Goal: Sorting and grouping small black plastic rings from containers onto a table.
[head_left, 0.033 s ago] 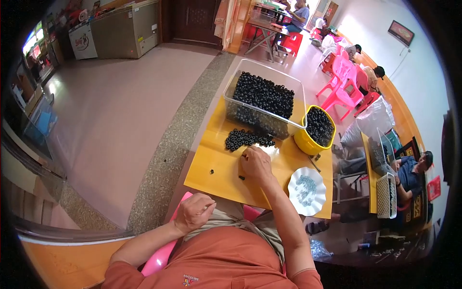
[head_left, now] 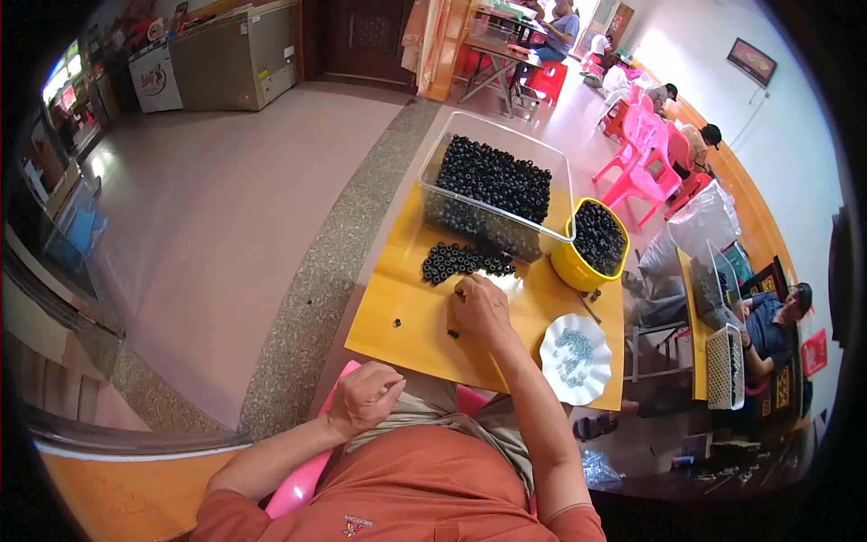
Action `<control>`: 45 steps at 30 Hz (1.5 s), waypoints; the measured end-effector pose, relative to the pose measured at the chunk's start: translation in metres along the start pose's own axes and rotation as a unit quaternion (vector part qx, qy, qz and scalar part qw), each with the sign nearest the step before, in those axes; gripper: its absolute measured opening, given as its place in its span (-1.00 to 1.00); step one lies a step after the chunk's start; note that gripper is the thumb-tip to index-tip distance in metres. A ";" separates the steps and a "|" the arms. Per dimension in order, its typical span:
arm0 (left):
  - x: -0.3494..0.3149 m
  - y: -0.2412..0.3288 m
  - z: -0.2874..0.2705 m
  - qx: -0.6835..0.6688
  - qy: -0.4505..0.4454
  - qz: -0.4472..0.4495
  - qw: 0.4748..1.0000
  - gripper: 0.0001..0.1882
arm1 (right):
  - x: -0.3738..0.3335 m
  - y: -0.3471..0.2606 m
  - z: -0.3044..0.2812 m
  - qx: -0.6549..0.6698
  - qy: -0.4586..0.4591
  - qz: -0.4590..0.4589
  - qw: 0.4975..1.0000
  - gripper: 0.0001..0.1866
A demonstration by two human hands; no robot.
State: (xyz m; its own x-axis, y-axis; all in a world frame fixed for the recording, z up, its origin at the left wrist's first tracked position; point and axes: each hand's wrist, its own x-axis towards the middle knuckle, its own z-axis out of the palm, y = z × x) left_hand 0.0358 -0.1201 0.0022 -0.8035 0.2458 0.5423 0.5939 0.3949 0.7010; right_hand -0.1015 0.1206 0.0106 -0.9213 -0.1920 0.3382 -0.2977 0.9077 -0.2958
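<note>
My right hand (head_left: 481, 307) rests on the yellow tabletop (head_left: 388, 303), its fingers curled downward so that whatever they hold is hidden. Just beyond it lies a loose group of small black rings (head_left: 452, 261), about one layer deep. Beside its wrist is a single small black piece (head_left: 453, 333), and another black piece (head_left: 397, 322) lies farther left. Closed above my lap, near the table's front edge, is my left hand (head_left: 364, 397); I cannot see what, if anything, is inside it. A white scalloped plate (head_left: 591, 383) with small clear bits stands right of my right forearm.
A clear plastic bin (head_left: 442, 200) full of black rings takes up the table's far end. Next to it stands a yellow tub (head_left: 578, 269) of black pieces, with a thin rod (head_left: 589, 308) nearby. Pink chairs (head_left: 664, 167) and a seated person (head_left: 772, 330) are to the right.
</note>
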 end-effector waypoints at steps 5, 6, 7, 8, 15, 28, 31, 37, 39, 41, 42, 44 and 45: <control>0.014 0.012 0.011 -0.096 0.023 -0.137 0.986 -0.88 | -0.020 0.003 -0.010 0.098 0.040 0.019 0.994 -0.79; 0.018 0.012 0.016 -0.098 0.022 -0.137 0.985 -0.88 | -0.028 0.004 -0.015 0.186 0.048 0.013 0.981 -0.77; 0.022 0.012 0.021 -0.157 0.024 -0.209 0.965 -0.86 | -0.037 -0.001 -0.024 0.271 0.055 0.007 0.961 -0.74; 0.026 0.011 0.025 -0.214 0.027 -0.281 0.935 -0.82 | -0.045 -0.011 -0.035 0.270 0.052 0.010 0.961 -0.74; 0.051 0.013 0.049 -0.577 -0.075 -0.367 0.726 -0.79 | -0.091 -0.046 -0.070 0.322 0.062 -0.089 0.941 -0.68; 0.059 0.025 0.066 -0.633 -0.193 -0.392 0.639 -0.83 | -0.129 -0.032 -0.081 0.303 0.074 -0.041 0.949 -0.71; 0.060 0.025 0.076 -0.634 -0.198 -0.380 0.643 -0.83 | -0.132 -0.026 -0.082 0.317 0.082 -0.041 0.944 -0.69; 0.061 0.026 0.083 -0.630 -0.236 -0.388 0.630 -0.80 | -0.141 -0.013 -0.079 0.323 0.075 -0.039 0.943 -0.68; 0.064 0.026 0.080 -0.626 -0.247 -0.395 0.625 -0.80 | -0.144 -0.011 -0.075 0.318 0.086 -0.043 0.943 -0.68; 0.066 0.028 0.078 -0.623 -0.256 -0.404 0.619 -0.79 | -0.145 -0.013 -0.075 0.302 0.106 -0.046 0.946 -0.69; 0.067 0.029 0.078 -0.623 -0.253 -0.405 0.619 -0.79 | -0.145 -0.014 -0.074 0.286 0.125 -0.050 0.949 -0.69; 0.067 0.029 0.080 -0.624 -0.249 -0.406 0.620 -0.79 | -0.148 -0.016 -0.074 0.263 0.142 -0.041 0.953 -0.72; 0.066 0.027 0.083 -0.627 -0.237 -0.405 0.622 -0.80 | -0.150 -0.017 -0.073 0.242 0.158 -0.033 0.957 -0.75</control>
State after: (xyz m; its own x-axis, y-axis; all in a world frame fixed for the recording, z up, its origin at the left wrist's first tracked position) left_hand -0.0045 -0.0198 0.0181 -0.6057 0.7663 -0.2140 -0.6873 -0.3685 0.6259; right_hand 0.0596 0.1612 0.0303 -0.7973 -0.0508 0.6014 -0.5041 0.6039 -0.6174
